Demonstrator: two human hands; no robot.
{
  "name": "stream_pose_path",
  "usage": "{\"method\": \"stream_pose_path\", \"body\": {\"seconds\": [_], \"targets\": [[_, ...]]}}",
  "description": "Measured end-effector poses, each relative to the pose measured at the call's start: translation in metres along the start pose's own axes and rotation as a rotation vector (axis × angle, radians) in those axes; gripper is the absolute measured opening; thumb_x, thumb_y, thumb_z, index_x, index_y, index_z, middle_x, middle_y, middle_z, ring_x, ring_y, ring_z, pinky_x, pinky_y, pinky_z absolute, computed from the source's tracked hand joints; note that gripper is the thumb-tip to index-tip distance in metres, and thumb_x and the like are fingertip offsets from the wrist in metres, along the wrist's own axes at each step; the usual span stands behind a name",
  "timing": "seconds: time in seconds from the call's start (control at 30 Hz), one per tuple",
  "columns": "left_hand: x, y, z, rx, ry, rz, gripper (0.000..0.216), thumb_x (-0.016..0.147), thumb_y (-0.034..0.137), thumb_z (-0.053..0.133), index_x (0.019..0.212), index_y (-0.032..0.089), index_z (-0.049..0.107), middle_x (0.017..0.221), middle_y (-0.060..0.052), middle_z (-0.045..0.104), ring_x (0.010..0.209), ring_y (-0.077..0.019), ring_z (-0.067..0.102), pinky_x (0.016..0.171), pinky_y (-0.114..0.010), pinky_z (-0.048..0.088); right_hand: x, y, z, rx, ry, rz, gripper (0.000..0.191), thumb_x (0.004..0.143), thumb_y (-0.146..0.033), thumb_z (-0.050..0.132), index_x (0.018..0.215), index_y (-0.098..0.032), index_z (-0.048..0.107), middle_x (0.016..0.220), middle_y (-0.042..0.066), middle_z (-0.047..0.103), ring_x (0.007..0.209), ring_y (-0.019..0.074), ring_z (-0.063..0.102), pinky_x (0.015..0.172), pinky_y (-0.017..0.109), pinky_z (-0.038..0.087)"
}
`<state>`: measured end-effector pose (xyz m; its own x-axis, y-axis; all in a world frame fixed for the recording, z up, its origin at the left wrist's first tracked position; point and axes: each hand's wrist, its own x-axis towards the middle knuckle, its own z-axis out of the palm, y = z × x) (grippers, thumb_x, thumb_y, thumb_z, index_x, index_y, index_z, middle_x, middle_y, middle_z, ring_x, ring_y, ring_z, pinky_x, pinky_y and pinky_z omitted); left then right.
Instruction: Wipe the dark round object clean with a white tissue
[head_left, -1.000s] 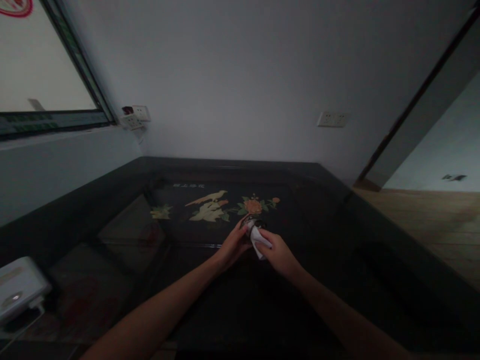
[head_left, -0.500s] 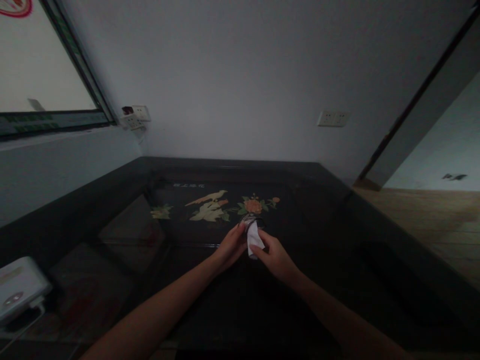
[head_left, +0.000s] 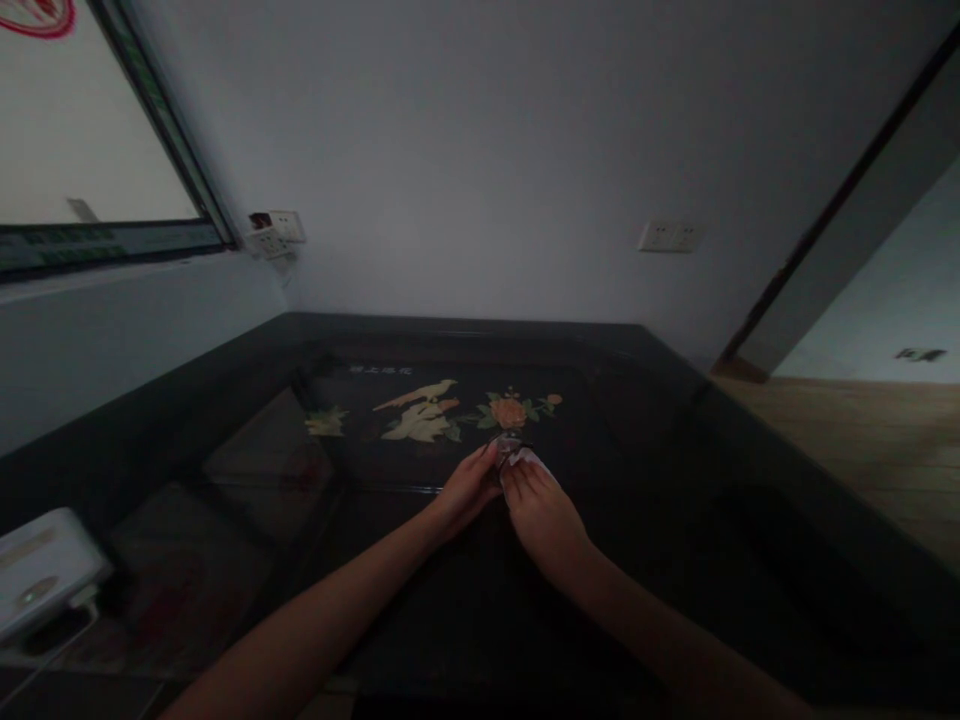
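Note:
A small pair of glasses (head_left: 508,441) with thin dark arms is between my two hands, above the dark glossy tabletop (head_left: 450,620). My left hand (head_left: 471,485) is closed on the glasses from the left, its thumb and fingers pinching them. White tissue (head_left: 535,461) is in my right hand (head_left: 541,512), whose fingers are bent over it and press it against the glasses. Most of the tissue and part of the glasses are hidden under those fingers.
An inlaid bird (head_left: 420,412) and flower (head_left: 508,412) decorate the tabletop beyond my hands. A white box-shaped device (head_left: 49,565) with a cable stands at the left. Wall sockets (head_left: 670,236) are on the wall behind, and a window (head_left: 90,130) is at upper left.
My right hand has turned over and its fingers now cover the tissue, which hung visible before. The tissue has moved up onto the glasses. My left hand has hardly moved.

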<state>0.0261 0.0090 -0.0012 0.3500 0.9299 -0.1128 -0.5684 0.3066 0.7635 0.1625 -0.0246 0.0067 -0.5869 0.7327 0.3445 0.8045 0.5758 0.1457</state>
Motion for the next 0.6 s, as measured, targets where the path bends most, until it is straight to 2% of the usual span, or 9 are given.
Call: {"method": "stream_pose_path", "body": {"seconds": [0.13,0.27,0.37,0.43,0.47,0.53,0.6], "targets": [[-0.001,0.001,-0.001,-0.019,-0.040,-0.002,0.035,0.077,0.042,0.068,0.101,0.017,0.067,0.107,-0.008,0.066,0.098,-0.0186,0.058,0.082,-0.027,0.045,-0.001,-0.002,-0.002,0.027,-0.021,0.000,0.041,0.083,-0.001,0.040,0.121,0.004,0.055,0.124,0.025,0.058,0.117,0.0314,0.055,0.103,0.044,0.042],[-0.004,0.002,-0.002,-0.004,-0.051,-0.010,0.037,0.077,0.042,0.068,0.102,0.015,0.066,0.104,-0.009,0.066,0.096,-0.0197,0.059,0.081,-0.028,0.047,0.000,0.005,-0.018,0.323,-0.070,0.044,0.040,0.082,-0.001,0.040,0.117,-0.004,0.058,0.119,0.020,0.062,0.111,0.0274,0.058,0.100,0.042,0.042],[-0.005,0.003,-0.001,0.005,-0.042,-0.004,0.034,0.077,0.039,0.069,0.102,0.016,0.066,0.101,-0.009,0.067,0.094,-0.0196,0.060,0.080,-0.028,0.048,0.003,0.008,-0.027,0.714,-0.112,0.196,0.027,0.081,-0.006,0.043,0.098,-0.011,0.064,0.098,0.013,0.069,0.092,0.0238,0.063,0.086,0.038,0.047],[-0.005,0.003,-0.001,-0.007,-0.038,0.008,0.032,0.077,0.037,0.069,0.100,0.016,0.066,0.099,-0.008,0.067,0.091,-0.0190,0.060,0.079,-0.028,0.048,0.005,0.008,-0.029,1.090,-0.129,0.305,0.017,0.079,-0.011,0.048,0.088,-0.014,0.063,0.085,0.007,0.067,0.080,0.0208,0.063,0.077,0.034,0.048],[-0.004,0.003,-0.001,-0.019,-0.038,0.020,0.031,0.077,0.036,0.068,0.100,0.016,0.066,0.098,-0.008,0.067,0.090,-0.0185,0.060,0.079,-0.028,0.048,0.006,0.007,-0.028,1.307,-0.115,0.353,0.015,0.077,-0.014,0.052,0.088,-0.015,0.062,0.083,0.005,0.066,0.079,0.0200,0.062,0.077,0.033,0.048],[-0.003,0.002,-0.001,-0.048,-0.046,0.044,0.029,0.078,0.035,0.068,0.099,0.016,0.066,0.097,-0.008,0.067,0.088,-0.0177,0.060,0.079,-0.027,0.048,0.009,0.006,-0.025,1.718,-0.027,0.439,0.023,0.072,-0.019,0.059,0.094,-0.016,0.061,0.088,0.004,0.066,0.083,0.0196,0.062,0.081,0.033,0.046],[-0.003,0.001,-0.001,-0.071,-0.062,0.051,0.029,0.079,0.035,0.067,0.100,0.016,0.066,0.098,-0.008,0.066,0.089,-0.0176,0.060,0.080,-0.027,0.048,0.011,0.004,-0.022,1.983,0.087,0.511,0.032,0.068,-0.022,0.063,0.100,-0.016,0.061,0.092,0.005,0.066,0.087,0.0201,0.061,0.084,0.034,0.045]]}}
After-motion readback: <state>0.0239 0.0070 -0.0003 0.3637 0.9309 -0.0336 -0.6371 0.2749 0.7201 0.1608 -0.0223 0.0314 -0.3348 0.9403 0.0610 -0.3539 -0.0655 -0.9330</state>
